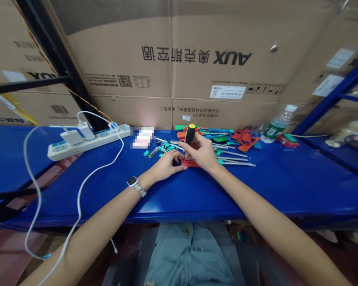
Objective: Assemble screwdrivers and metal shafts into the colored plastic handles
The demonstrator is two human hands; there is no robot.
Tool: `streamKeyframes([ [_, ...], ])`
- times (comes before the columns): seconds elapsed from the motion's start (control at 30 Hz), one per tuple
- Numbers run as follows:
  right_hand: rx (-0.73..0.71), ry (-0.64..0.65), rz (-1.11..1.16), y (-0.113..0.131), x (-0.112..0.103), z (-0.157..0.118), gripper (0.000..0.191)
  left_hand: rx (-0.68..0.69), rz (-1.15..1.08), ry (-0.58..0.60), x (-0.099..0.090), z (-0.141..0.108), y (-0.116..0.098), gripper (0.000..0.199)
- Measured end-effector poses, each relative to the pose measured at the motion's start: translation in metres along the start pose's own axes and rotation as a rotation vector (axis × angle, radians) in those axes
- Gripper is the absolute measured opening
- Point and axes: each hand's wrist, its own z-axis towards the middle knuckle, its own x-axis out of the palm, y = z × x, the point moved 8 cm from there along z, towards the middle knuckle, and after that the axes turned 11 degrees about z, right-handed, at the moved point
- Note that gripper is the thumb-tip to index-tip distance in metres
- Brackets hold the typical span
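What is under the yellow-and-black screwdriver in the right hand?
Under the screwdriver is a red piece, with the left hand at its left end. The right hand covers part of the piece; whether the screwdriver touches it cannot be made out.

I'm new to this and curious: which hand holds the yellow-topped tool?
The right hand grips the yellow-topped tool; the left hand, with the watch on its wrist, touches the red piece.

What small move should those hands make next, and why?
Probably a gentle twist of the screwdriver, since the right hand holds it nearly upright over the red piece, whose end the left hand appears to steady; whether the screwdriver is seated is hidden.
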Motion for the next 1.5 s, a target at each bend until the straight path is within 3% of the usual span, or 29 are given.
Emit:
streamKeyframes([
  [0.2,0.05,-0.026,-0.048,-0.001,-0.006,-0.001,0.031,-0.011,-0.033,-0.008,-0.001,-0.001,0.0,0.026],
  [0.4,0.001,0.034,-0.041,0.002,-0.003,0.001,0.032,-0.02,-0.033,-0.003,0.0,-0.001,0.001,0.029],
  [0.83,0.037,0.041,-0.093,-0.003,0.001,0.001,0.033,0.012,-0.027,0.004,0.001,0.0,0.0,0.025],
  [1.03,0.136,0.003,0.022,-0.004,-0.002,0.001,0.043,0.01,-0.031,0.002,0.002,0.0,0.002,0.026],
  [1.27,0.235,0.193,0.118,-0.003,0.005,0.004,0.035,0.03,-0.019,0.006,0.0,-0.001,-0.003,0.024],
  [1.5,0.269,0.282,0.137,-0.004,0.004,0.004,0.036,0.001,-0.015,-0.002,0.0,-0.001,0.002,0.028],
])
